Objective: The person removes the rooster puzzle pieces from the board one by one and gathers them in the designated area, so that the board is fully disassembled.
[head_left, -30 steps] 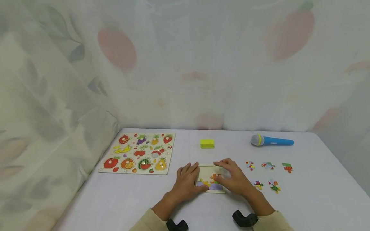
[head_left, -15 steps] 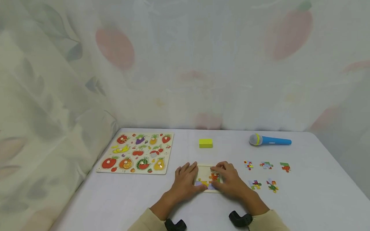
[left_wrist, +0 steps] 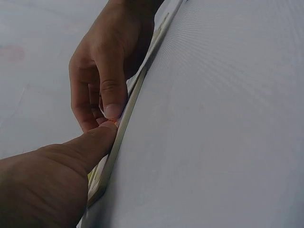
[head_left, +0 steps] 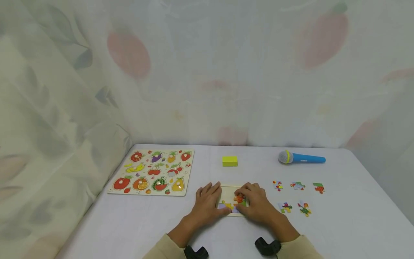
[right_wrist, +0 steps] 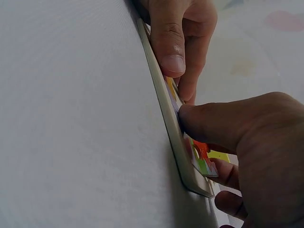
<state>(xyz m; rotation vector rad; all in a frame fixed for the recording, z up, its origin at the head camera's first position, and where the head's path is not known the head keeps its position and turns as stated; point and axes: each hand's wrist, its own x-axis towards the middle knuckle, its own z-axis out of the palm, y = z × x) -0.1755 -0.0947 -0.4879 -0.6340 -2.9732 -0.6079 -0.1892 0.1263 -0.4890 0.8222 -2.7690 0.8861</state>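
Note:
A small wooden puzzle tray [head_left: 228, 192] lies on the white table in front of me, with purple and yellow pieces along its near side. My left hand [head_left: 208, 205] rests at its left edge, fingers fairly straight and thumb pressing the near pieces. My right hand [head_left: 255, 204] pinches an orange-and-green puzzle piece [right_wrist: 204, 154] between thumb and fingers at the tray's right side. In the right wrist view that piece sits slightly raised and tilted over the tray rim. The left wrist view shows both thumbs close together at the tray's near edge; most of the tray is hidden there.
Several loose puzzle pieces [head_left: 298, 185] lie right of the tray. A blue microphone [head_left: 307, 158] is at the back right and a yellow block [head_left: 230, 161] behind the tray. At the left lies a fruit peg board [head_left: 152, 172]. Curtains stand behind the table.
My right hand has moved slightly left and its fingers have drawn in on the orange-and-green puzzle piece over the tray. The left hand stays in place; the whole head view has shifted a little.

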